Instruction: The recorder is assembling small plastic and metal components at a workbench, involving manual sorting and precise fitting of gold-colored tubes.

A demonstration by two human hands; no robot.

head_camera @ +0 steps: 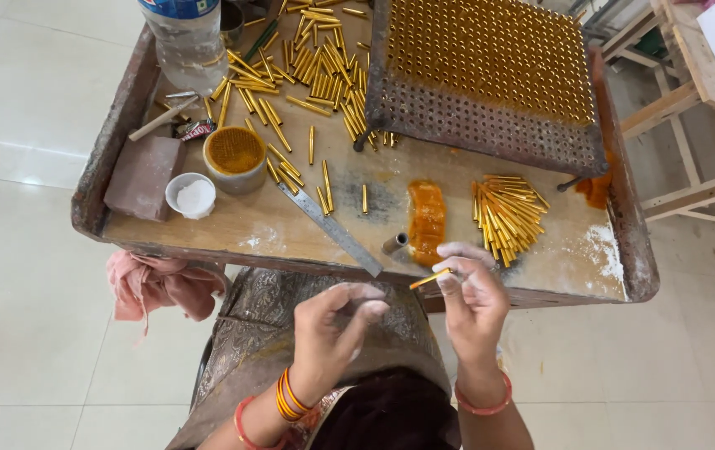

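Gold tube (431, 278) sat pinched in the right hand's (472, 298) powdered fingertips while the left hand (330, 327) hung loosely curled, holding nothing; a light, end-only grip seemed wisest.

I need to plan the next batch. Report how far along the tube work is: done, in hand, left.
Done, it seems: the perforated rack is packed with gold tubes, and a fanned bundle with orange tips lies beside the orange paste. In hand: the right hand pinches one orange-tipped tube; the left hand is empty. Left: a loose pile of gold tubes spread over the tray's far side.
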